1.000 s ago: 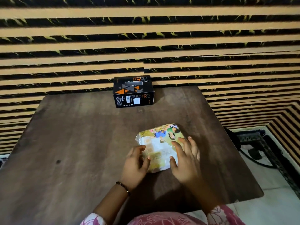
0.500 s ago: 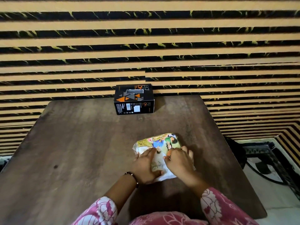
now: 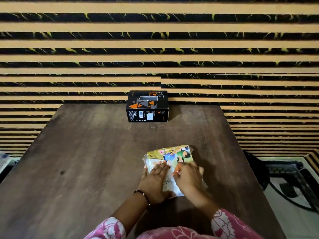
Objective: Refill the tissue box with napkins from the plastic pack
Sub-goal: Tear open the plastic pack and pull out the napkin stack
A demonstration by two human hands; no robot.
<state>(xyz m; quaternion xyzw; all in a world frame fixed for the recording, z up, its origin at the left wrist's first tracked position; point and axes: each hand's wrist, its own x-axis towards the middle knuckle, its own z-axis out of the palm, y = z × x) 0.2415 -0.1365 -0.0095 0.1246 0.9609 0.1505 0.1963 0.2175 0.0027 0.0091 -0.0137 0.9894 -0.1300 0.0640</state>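
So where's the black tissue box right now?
In the head view, the black tissue box stands at the far edge of the wooden table, against the striped wall, well beyond the napkin pack under both hands.

Likely a home room or small eatery (cannot tell which). Dark wooden table [image 3: 86,161] pushed against wall [image 3: 155,42] clad in tan and black marbled stripes; patterned rug [image 3: 284,169] and pale floor [image 3: 293,225] beside table's right edge.
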